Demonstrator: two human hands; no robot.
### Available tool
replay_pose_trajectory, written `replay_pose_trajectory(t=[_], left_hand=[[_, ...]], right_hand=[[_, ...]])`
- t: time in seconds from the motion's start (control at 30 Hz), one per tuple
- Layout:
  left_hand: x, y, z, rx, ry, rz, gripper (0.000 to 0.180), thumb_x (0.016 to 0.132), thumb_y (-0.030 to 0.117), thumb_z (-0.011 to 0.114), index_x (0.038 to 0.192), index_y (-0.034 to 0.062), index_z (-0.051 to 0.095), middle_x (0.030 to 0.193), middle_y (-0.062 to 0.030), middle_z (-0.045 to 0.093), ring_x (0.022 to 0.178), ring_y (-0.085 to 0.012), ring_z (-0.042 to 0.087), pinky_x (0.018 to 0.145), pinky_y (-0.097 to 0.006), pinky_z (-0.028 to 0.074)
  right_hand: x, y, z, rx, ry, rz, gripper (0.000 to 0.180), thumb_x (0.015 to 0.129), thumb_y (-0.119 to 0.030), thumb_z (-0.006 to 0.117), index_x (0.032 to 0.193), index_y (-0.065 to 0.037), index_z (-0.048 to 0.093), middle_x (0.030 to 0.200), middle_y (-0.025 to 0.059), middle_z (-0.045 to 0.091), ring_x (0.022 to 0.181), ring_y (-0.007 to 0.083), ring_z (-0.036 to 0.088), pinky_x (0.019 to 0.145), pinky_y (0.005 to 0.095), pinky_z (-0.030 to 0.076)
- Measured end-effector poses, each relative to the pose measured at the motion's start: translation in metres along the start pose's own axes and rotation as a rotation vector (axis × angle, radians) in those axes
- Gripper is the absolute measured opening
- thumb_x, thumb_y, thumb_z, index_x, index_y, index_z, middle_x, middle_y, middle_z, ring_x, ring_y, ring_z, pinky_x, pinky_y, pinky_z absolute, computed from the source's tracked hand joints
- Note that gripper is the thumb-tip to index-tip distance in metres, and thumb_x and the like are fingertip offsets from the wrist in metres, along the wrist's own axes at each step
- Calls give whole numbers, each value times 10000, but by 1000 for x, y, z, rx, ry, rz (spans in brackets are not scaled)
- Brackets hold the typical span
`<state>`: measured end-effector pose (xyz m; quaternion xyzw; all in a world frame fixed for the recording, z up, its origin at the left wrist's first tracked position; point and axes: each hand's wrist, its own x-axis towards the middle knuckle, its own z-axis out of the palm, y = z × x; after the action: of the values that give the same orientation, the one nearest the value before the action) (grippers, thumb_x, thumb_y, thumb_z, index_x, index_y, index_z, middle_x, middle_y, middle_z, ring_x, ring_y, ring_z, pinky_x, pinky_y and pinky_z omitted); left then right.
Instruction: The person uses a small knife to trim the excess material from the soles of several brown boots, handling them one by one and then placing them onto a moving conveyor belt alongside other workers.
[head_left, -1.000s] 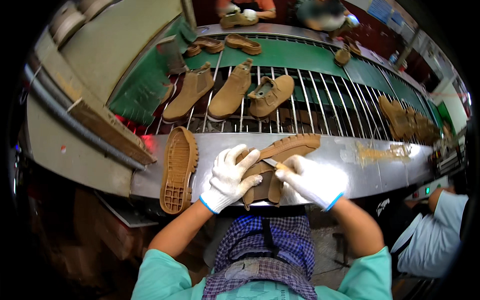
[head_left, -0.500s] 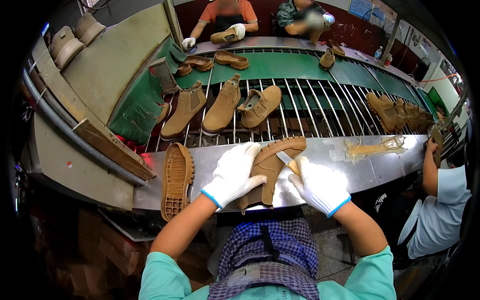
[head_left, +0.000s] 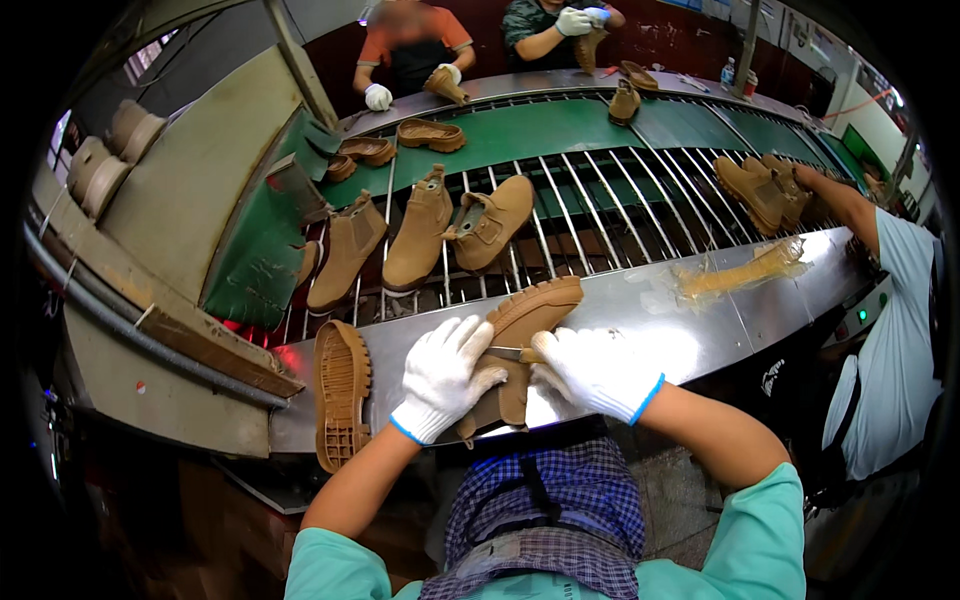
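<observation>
A tan boot (head_left: 515,395) with a chunky lugged sole lies on its side at the metal ledge's front edge. My left hand (head_left: 445,375), in a white knit glove, is closed on the boot's heel and shaft side. My gloved right hand (head_left: 592,372) grips a knife (head_left: 512,353) with a short pale blade and a light handle, mostly hidden in the fingers. The blade lies across the boot by the seam between upper and sole, its tip close to my left fingers. A loose tan outsole (head_left: 342,390) lies left of my left hand, tread pattern down and inner ribs up.
Several tan boots (head_left: 420,230) stand on the metal roller bars beyond the ledge (head_left: 700,320). More boots (head_left: 755,195) stand at right, where a person's arm (head_left: 840,205) reaches. Loose soles (head_left: 432,134) lie on the green belt. Two people handle footwear across the line.
The knife has swung from pointing up by the sole's edge to lying leftward across the boot. The person at right now reaches to the boots there. My view has shifted slightly.
</observation>
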<state>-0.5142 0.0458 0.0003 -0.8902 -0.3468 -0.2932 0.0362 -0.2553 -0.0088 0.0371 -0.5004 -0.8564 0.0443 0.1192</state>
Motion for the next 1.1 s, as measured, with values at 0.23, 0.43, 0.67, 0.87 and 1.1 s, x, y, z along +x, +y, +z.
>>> replay_pose_trajectory(t=[0.23,0.43,0.67,0.87,1.1], left_hand=[[-2,1,-1,-8,-5,48,569,720,337,910,1215,102,755,1310,-194,714,1141,-406,697,952,-479,576],[7,5,-2,-13,-29,74,555,724,321,911,1210,101,758,1300,-193,712,1136,-399,698,946,-476,577],[-4,-5,-6,-84,-43,4,506,763,293,904,1203,97,748,1306,-198,702,1192,-407,684,1020,-495,559],[11,7,-8,-108,-48,41,479,748,251,901,1168,79,748,1315,-192,697,1206,-408,679,1029,-496,564],[67,33,0,30,-93,-58,905,742,386,938,1489,43,560,1509,-235,577,1416,-434,534,1162,-512,482]], right_hand=[[-3,56,-14,103,-168,281,433,1058,-469,617,1234,-74,589,968,204,763,821,403,766,767,530,615],[-33,76,13,562,-146,574,603,1062,-528,587,1387,-21,601,1091,292,759,1023,423,754,932,494,586],[-40,22,-15,676,454,364,491,1061,-362,675,1370,10,588,899,223,746,796,347,770,711,402,612],[-27,29,59,364,-34,517,605,1104,-584,473,1252,-9,588,858,250,739,797,356,759,750,493,614],[-85,106,74,-91,285,700,525,974,-473,718,1316,-86,623,1113,193,692,999,348,704,852,521,566]])
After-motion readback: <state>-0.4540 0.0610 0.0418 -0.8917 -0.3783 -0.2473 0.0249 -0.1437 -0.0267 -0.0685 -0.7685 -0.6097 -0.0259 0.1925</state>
